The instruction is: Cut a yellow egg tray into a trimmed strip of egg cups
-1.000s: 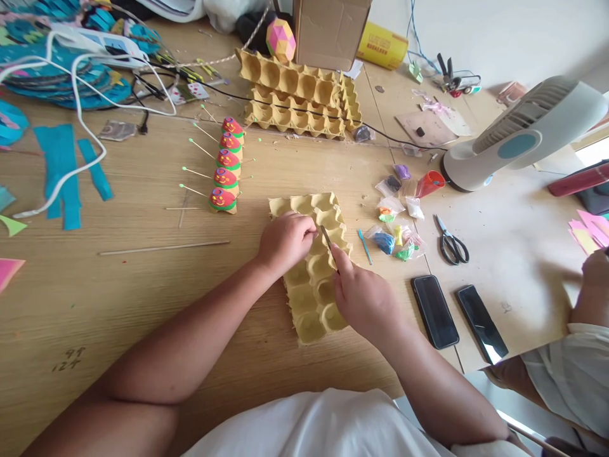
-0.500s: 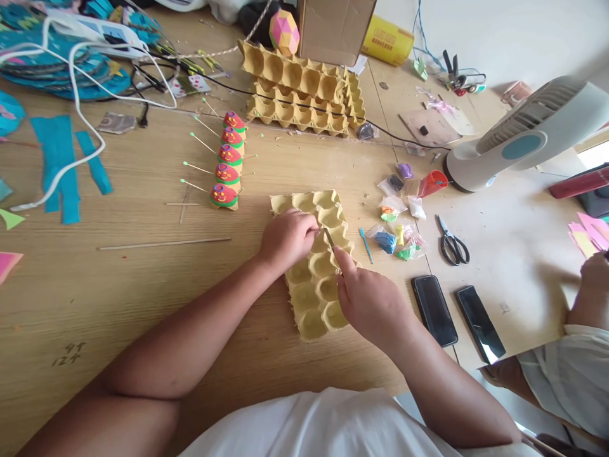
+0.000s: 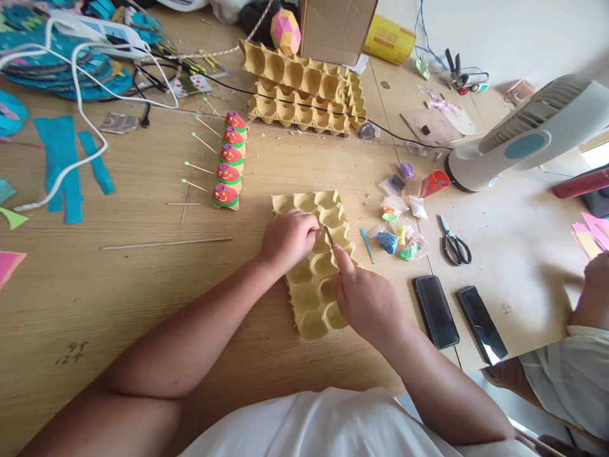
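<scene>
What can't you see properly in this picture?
All in the head view:
Thin tool: only its dark tip shows; the right hand covers the rest.
Egg tray: the left hand hides some cups.
Cardboard box: cut off by the top edge.
Another person's hand: cut off by the right edge.
Handwritten marks: too small to read.

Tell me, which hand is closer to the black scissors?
Right. The right hand, gripping a blade on the egg tray, is apart from the scissors; the left hand holds the tray farther away.
</scene>
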`<state>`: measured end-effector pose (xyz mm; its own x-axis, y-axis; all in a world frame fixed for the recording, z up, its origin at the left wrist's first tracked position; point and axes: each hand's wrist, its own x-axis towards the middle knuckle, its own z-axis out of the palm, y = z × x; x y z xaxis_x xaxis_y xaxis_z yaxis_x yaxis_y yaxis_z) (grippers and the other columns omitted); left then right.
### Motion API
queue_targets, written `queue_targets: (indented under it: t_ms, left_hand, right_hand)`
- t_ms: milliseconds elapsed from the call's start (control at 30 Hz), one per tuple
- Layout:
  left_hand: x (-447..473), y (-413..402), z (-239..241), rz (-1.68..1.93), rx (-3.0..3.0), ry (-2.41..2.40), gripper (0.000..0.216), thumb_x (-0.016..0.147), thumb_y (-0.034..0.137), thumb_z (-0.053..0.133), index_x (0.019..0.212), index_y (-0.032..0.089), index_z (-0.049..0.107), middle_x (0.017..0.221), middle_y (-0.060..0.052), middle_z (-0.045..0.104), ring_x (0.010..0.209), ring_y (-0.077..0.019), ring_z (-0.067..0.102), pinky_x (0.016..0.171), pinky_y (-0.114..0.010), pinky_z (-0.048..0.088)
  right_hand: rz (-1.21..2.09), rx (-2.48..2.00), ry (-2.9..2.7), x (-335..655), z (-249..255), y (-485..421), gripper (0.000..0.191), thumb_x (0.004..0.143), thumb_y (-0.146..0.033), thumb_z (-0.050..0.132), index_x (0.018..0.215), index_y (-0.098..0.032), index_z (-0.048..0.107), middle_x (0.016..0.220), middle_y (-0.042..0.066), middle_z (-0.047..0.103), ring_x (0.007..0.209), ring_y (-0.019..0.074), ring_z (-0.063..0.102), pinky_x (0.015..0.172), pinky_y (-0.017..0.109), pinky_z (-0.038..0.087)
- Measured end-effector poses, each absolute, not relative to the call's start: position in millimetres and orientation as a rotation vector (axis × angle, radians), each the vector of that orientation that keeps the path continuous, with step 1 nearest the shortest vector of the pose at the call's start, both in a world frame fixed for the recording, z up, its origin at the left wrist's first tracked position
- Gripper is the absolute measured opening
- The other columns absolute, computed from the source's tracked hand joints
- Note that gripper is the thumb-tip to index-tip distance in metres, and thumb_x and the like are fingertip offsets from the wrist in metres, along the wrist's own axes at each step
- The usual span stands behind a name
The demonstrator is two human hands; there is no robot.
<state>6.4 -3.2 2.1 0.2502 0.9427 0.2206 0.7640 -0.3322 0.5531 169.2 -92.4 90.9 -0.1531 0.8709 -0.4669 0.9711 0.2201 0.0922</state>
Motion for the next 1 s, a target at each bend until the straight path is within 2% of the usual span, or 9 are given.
queue_targets:
  t_ms: [300, 667, 1000]
  left_hand:
    - [6.2, -3.0, 2.0, 0.762, 2.212, 1.565, 0.015, 0.089, 0.02, 0.06, 0.076, 0.022, 0.068, 0.082, -0.004, 0.071, 0.089, -0.0233, 0.063, 0.062, -0.033, 0.039]
    - [5.5, -3.2, 3.2, 0.749, 2.193, 1.557, 0.015, 0.088, 0.019, 0.06, 0.075, 0.022, 0.067, 0.083, -0.005, 0.071, 0.089, -0.0236, 0.063, 0.064, -0.032, 0.04]
    - [5.2, -3.8, 2.2, 0.771, 2.204, 1.556, 0.015, 0.088, 0.019, 0.059, 0.076, 0.022, 0.068, 0.082, -0.004, 0.071, 0.088, -0.0234, 0.063, 0.063, -0.032, 0.038]
  right_hand:
    - [-0.277, 1.712, 2.081, 167.2, 81.9, -96.2, 0.06, 0.104, -0.025, 0.036, 0.162, -0.017, 0.021, 0.092, 0.008, 0.076, 0.077, 0.0232, 0.074, 0.057, 0.03, 0.045]
    - [-0.252, 1.745, 2.109, 167.5, 70.6, -93.6, 0.06, 0.105, -0.026, 0.034, 0.163, -0.02, 0.02, 0.102, 0.01, 0.075, 0.082, 0.0213, 0.074, 0.064, 0.028, 0.047]
    - [-0.294, 1.746, 2.096, 162.5, 79.0, -83.4, 0.058, 0.104, -0.025, 0.033, 0.161, -0.017, 0.025, 0.093, 0.009, 0.077, 0.079, 0.0235, 0.074, 0.059, 0.029, 0.044]
